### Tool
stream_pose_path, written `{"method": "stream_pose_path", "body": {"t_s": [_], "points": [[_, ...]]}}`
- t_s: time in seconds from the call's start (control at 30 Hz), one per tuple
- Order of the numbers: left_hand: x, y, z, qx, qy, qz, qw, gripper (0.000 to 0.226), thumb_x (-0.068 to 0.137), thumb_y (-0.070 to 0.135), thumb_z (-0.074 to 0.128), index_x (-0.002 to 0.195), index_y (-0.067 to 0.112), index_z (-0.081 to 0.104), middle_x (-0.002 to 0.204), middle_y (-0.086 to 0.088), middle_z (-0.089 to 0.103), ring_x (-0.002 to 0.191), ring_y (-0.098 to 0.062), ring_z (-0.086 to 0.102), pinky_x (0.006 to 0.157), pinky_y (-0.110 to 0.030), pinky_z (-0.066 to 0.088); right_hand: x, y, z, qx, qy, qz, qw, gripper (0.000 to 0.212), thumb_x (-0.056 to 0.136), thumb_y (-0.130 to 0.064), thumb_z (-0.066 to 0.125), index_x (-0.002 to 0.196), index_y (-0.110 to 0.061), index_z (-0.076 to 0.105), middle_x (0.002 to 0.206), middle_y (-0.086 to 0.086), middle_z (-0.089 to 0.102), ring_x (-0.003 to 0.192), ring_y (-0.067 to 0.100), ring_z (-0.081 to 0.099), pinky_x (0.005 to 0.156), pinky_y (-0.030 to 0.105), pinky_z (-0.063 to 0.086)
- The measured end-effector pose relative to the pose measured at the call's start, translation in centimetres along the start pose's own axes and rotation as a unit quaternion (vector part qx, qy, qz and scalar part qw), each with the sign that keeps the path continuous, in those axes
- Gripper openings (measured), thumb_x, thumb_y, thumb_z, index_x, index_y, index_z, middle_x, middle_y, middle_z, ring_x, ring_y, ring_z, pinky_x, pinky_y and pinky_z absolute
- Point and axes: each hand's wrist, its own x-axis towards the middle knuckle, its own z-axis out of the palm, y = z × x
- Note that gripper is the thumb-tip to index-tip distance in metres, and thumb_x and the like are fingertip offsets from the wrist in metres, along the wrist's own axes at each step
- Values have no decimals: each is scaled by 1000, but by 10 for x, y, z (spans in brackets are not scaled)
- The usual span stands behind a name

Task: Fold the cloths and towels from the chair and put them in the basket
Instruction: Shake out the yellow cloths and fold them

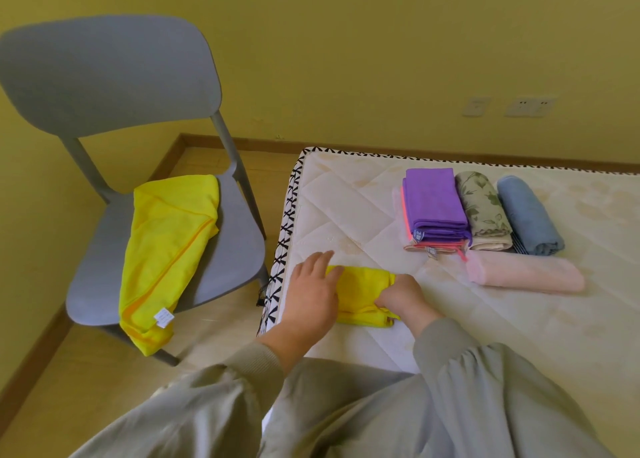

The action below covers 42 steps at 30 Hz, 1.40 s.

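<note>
Fingers [323, 262] of the left hand [311, 295] press flat on the folded yellow microfibre cloth [360, 284]; right hand [403, 296] pinches its edge. Likely soft, limp: grip corners.

Yellow walls [346, 42], wall sockets [530, 106], brown skirting [270, 143], pale wooden floor [86, 371], quilted white mattress [519, 336].

We record: chair [104, 77] grey; draped cloth [166, 243] and folded cloth [360, 291] both yellow; purple cloth [433, 201]; leaf-print cloth [481, 205], green on beige; blue towel [526, 215]; pink towel [526, 272]; mattress [485, 319] cream, diamond-quilted, black-and-white trim.
</note>
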Motion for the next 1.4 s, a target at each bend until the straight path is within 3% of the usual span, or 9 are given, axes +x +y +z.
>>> {"method": "stream_pose_path", "body": {"t_s": [0.17, 0.27, 0.37, 0.53, 0.83, 0.97, 1.1, 1.23, 1.4], "points": [[-2, -2, 25, 67, -175, 26, 982, 59, 101, 46, 15, 152, 25, -7, 159, 0, -14, 145, -25, -18, 115, -48, -9, -2, 3, -8, -81, -12, -13, 997, 43, 82, -3, 56, 124, 2, 48, 124, 20, 56, 112, 34, 56, 77, 30, 44], [-5, -3, 32, 86, -180, 23, 980, 61, 100, 47, 13, 150, 24, -13, 158, 0, -20, 144, -25, -22, 114, -49, -12, -8, 0, -11, -115, 113, -108, 981, 51, 84, 0, 45, 134, -6, 35, 133, 17, 47, 121, 35, 48, 91, 35, 41], [-3, -1, 35, 100, -174, 24, 979, 63, 100, 46, 14, 150, 20, -13, 158, 0, -19, 144, -25, -22, 114, -50, -11, -16, -12, 2, -166, 233, -275, 918, 59, 85, -5, 43, 142, -13, 30, 149, 10, 31, 137, 27, 28, 108, 36, 27], [-7, -9, 38, 53, -174, 14, 983, 65, 101, 44, 16, 150, 14, -14, 157, -1, -21, 143, -20, -24, 116, -45, -11, -10, 8, 34, -310, 21, -272, 911, 57, 101, -34, 21, 152, -18, 1, 160, -2, -6, 147, 14, -5, 117, 42, 2], [-13, -24, 43, 19, -154, 23, 988, 63, 100, 47, 16, 148, 21, -17, 155, 6, -24, 138, -10, -30, 115, -37, -13, 0, 24, 26, -349, -30, -197, 916, 69, 97, -56, 14, 150, -22, -15, 157, -2, -21, 145, 16, -15, 117, 46, -1], [-13, -26, 46, -19, -154, -11, 988, 67, 99, 51, 21, 150, 25, -13, 155, 7, -23, 142, -16, -25, 116, -41, -10, 1, 22, 26, -297, -14, -152, 942, 84, 91, -66, 24, 151, -17, -8, 159, -1, -13, 146, 15, -8, 117, 45, 4], [-13, -29, 45, -78, -124, -74, 986, 82, 91, 62, 36, 150, 29, -11, 158, 1, -19, 145, -20, -16, 117, -40, -4, 2, 14, 21, -135, 61, -102, 984, 94, 77, -59, 63, 143, -4, 25, 148, 14, 30, 135, 27, 31, 106, 36, 31], [-3, -25, 37, -173, -97, -159, 967, 109, 77, 59, 64, 152, 17, -4, 160, -4, 4, 147, -19, 4, 118, -35, 8, 6, 10, 12, 109, 7, 2, 994, 72, 72, -30, 79, 125, 5, 46, 127, 19, 54, 115, 30, 54, 82, 28, 42], [0, -28, 21, -338, -90, -225, 910, 108, 76, 45, 75, 152, 17, 3, 156, -5, 21, 142, -24, 23, 113, -37, 23, -1, 8, 4, 319, -113, 69, 938, 35, 79, -11, 75, 108, -1, 60, 110, 22, 65, 81, 28, 66, 65, 34, 54]]}}
